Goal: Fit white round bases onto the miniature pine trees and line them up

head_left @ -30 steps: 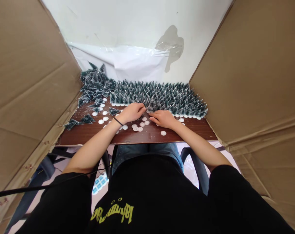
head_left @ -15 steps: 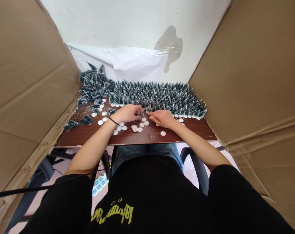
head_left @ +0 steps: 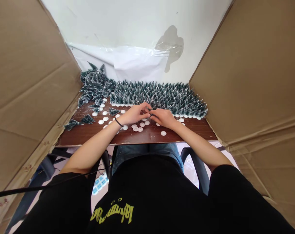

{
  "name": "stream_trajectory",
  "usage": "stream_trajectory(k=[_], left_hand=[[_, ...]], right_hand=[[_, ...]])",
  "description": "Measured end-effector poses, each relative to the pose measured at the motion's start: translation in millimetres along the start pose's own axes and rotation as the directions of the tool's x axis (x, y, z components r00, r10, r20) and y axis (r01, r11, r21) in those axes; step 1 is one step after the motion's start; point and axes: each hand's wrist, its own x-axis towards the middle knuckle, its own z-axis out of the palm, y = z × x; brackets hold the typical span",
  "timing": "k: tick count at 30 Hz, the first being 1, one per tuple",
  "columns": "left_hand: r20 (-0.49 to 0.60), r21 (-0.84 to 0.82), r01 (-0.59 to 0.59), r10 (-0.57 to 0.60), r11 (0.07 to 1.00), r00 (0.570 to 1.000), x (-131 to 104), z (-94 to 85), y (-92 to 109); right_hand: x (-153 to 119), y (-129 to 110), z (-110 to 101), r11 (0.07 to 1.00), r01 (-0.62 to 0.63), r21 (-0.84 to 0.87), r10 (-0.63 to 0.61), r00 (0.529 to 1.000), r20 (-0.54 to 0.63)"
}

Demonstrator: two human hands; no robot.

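My left hand (head_left: 137, 113) and my right hand (head_left: 164, 117) meet fingertip to fingertip at the front edge of a dense block of miniature pine trees (head_left: 149, 94) with frosted tips and white round bases. A small dark green piece, seemingly one miniature pine tree, shows between the fingers, mostly covered by them. My left fingers pinch it. The right fingers are bent in against it, and what they hold is hidden. Loose white round bases (head_left: 140, 129) lie on the brown tabletop (head_left: 152, 138) just below the hands.
A tangled pile of loose trees (head_left: 96, 83) lies at the back left. Single trees (head_left: 88, 119) and more white discs (head_left: 101, 122) are scattered in front of it. Cardboard walls (head_left: 254, 71) stand on both sides, with a white wall (head_left: 128, 26) behind.
My left hand has moved right and slightly away from me, bringing its fingertips against those of my right hand. My right hand has hardly moved.
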Motion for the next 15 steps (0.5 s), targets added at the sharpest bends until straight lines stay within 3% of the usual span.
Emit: stream_trajectory(k=[3, 8, 15], left_hand=[[-0.047, 0.052, 0.024, -0.021, 0.998, 0.999, 1, 0.1, 0], [-0.190, 0.252, 0.176, -0.130, 0.951, 0.973, 1, -8.6, 2], [0.045, 0.427, 0.006, -0.028, 0.904, 0.999, 2, -10.6, -6]], right_hand=[[-1, 1, 1, 0.999, -0.002, 0.050, 0.006, 0.997, -0.074], [-1, 2, 0, 0.974, -0.087, 0.208, 0.121, 0.980, -0.157], [0, 1, -3, 0.964, -0.060, 0.258, 0.103, 0.982, -0.158]])
